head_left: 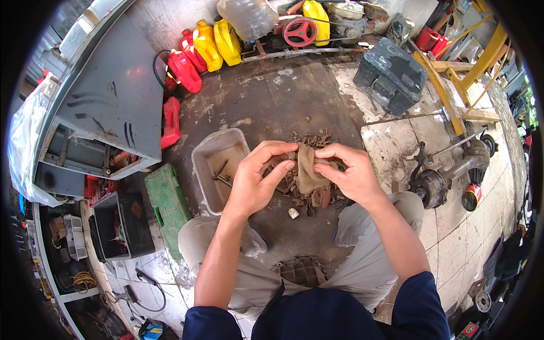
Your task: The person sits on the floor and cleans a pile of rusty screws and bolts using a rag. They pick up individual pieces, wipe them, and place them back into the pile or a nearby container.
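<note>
- My right grip [354, 171] pinches cloth [307, 170]; left grip [255, 177] nearly closed, I can't tell on what.
- Cloth partly hides bolts [312, 139].
- Tray [226, 145], nine o'clock; toolbox [391, 73], one-thirty.

Yellow jugs [207, 47] stand beside red jugs [185, 71].

Small hardware [321, 139], perhaps bolts, partly hidden by cloth [310, 173], shirt [317, 317] cut off below
</note>
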Available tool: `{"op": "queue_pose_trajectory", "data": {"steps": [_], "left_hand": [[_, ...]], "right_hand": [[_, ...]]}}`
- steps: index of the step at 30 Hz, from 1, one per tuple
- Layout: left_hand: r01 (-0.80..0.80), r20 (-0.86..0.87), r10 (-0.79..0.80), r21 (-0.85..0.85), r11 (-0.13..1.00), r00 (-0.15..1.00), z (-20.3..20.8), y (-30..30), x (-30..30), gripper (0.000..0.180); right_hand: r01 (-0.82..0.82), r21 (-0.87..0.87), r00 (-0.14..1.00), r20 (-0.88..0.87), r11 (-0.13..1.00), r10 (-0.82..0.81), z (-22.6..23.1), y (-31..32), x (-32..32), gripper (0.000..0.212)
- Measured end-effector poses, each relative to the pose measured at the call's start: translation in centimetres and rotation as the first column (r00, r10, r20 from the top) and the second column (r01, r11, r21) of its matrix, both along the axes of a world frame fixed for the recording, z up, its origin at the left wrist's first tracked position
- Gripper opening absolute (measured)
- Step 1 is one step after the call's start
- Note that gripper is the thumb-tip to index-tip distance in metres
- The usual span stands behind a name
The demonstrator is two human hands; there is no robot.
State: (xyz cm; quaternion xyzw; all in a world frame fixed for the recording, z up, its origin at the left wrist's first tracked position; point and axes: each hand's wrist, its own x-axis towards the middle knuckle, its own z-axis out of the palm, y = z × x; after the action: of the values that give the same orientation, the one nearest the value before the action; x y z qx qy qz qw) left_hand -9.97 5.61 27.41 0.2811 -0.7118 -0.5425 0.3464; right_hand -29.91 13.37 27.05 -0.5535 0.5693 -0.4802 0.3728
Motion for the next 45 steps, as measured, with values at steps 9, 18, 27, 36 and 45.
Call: {"op": "queue_pose_trajectory", "data": {"steps": [9, 18, 27, 36, 45], "left_hand": [[0.016, -0.369, 0.127, 0.361, 0.932, 0.921, -0.4, -0.7, 0.4, 0.029], [0.060, -0.311, 0.066, 0.380, 0.923, 0.948, -0.9, 0.4, -0.1, 0.036], [0.183, -0.338, -0.041, 0.402, 0.897, 0.940, -1.4, 1.1, -1.0, 0.049], [0.163, -0.245, -0.034, 0.531, 0.832, 0.969, -1.5, 0.8, -0.9, 0.054], [0.216, -0.376, 0.028, 0.590, 0.778, 0.926, -1.9, 1.2, -1.4, 0.056]], "right_hand": [[0.079, -0.048, 0.963, 0.263, 0.996, -0.064, -1.4, -0.3, -0.8, 0.012], [0.058, -0.039, 0.923, 0.382, 0.998, -0.039, -1.1, -0.2, -0.4, 0.013], [-0.032, -0.264, 0.981, 0.174, 0.964, 0.080, -1.3, -0.3, 0.3, 0.019], [-0.111, -0.228, 0.981, -0.180, 0.967, 0.070, -0.2, -0.1, 0.9, 0.027], [0.001, -0.363, 0.994, -0.103, 0.932, -0.041, -1.1, -0.3, 1.2, 0.023]]}}
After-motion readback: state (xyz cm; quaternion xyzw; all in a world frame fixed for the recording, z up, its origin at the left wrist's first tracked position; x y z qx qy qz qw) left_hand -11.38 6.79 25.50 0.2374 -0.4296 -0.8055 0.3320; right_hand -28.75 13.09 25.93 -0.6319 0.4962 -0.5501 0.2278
